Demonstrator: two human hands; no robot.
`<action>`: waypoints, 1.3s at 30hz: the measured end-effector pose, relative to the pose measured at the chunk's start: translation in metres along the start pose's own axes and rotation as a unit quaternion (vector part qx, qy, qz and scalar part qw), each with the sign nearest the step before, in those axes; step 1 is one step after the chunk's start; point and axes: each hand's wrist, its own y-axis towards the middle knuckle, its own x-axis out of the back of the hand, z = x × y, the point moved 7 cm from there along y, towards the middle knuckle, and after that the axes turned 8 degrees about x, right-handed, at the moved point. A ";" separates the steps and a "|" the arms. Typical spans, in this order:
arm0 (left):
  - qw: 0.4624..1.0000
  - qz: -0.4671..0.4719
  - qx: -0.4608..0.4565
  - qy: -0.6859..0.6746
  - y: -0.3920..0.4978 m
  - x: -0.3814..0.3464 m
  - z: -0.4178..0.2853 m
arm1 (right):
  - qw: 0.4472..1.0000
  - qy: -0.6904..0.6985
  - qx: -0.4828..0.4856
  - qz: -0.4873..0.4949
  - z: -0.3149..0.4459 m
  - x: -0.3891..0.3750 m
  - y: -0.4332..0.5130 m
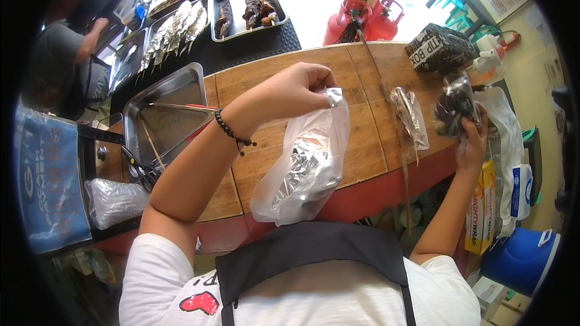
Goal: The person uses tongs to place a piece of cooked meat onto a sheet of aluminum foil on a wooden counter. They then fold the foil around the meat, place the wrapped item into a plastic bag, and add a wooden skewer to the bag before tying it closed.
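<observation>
My left hand [301,86] pinches the rim of a translucent white plastic bag [333,158], which hangs over the near edge of the counter. Inside it is something wrapped in aluminium foil [301,163]. Off to the right, my right hand [475,133] grips a small clear plastic bag [455,104] with dark contents, blurred and hard to make out. Between my hands, a foil-wrapped item [410,117] in clear plastic lies on the counter with a stick end poking out. A long thin stick [398,145] lies beside it.
The tiled wooden counter [312,136] carries a metal tray [167,95] with tongs [186,108] and scissors [142,167] at its edge. Grilled skewers [258,4] and foil-wrapped fish [181,22] fill trays beyond. Red gas cylinders [344,20] and a tip box [442,47] stand at the back. A person [68,63] is at far left.
</observation>
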 end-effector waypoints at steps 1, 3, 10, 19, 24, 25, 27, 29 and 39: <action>1.000 0.009 -0.001 -0.004 0.002 0.000 0.002 | 0.997 0.052 0.030 0.041 0.017 -0.042 -0.025; 1.000 0.022 0.000 -0.011 0.006 0.003 0.005 | 0.989 0.115 0.051 0.081 0.026 -0.118 -0.067; 0.990 0.091 -0.018 -0.109 0.004 0.010 0.011 | 0.946 -0.108 0.233 0.196 0.006 -0.249 -0.156; 0.995 0.038 -0.089 -0.001 0.003 0.000 0.005 | 0.799 -0.436 0.187 0.370 -0.042 -0.271 -0.165; 0.970 -0.059 -0.230 -0.045 -0.002 0.003 -0.006 | 0.634 -0.639 0.177 0.398 -0.077 -0.288 -0.161; 0.957 -0.097 -0.271 0.010 -0.003 0.006 -0.014 | 0.586 -0.680 0.229 0.376 -0.076 -0.292 -0.160; 0.963 -0.102 -0.251 0.016 -0.004 0.006 -0.013 | 0.546 -0.688 0.212 0.429 -0.088 -0.292 -0.160; 0.973 -0.107 -0.204 -0.002 -0.007 0.006 -0.009 | 0.598 -0.621 0.205 0.463 -0.088 -0.292 -0.161; 0.970 -0.172 -0.171 -0.004 -0.021 0.014 -0.007 | 0.758 -0.506 0.168 0.376 -0.072 -0.275 -0.152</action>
